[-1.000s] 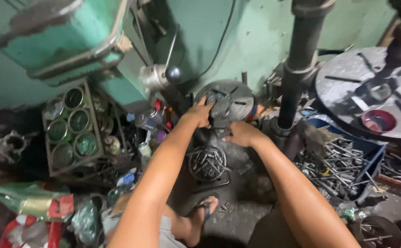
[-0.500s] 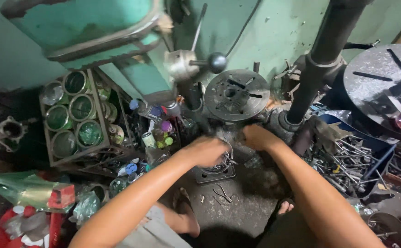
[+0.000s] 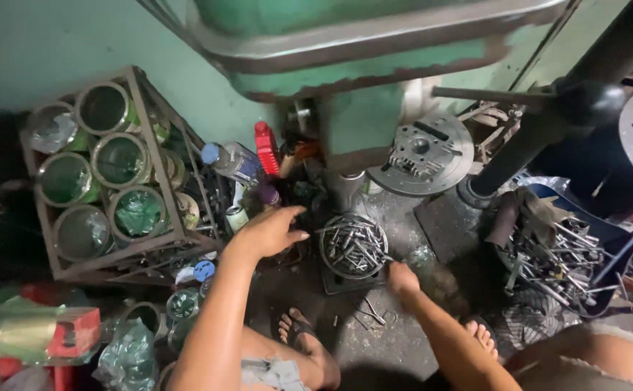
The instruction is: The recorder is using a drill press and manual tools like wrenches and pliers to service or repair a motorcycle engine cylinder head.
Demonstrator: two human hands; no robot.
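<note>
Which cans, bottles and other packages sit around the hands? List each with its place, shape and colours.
Tins: stacked on their sides in a metal rack at left, round, green with pale rims.
Bottle: right of the rack, clear, blue cap.
Red container: beside the bottle, upright, slim.
Round tin of metal bits: on the floor between left hand and right hand, grey.

Bolts (image 3: 354, 246) in tin (image 3: 329, 265) between hands

Grey bolts (image 3: 353, 247); green tins (image 3: 117, 161)
</note>
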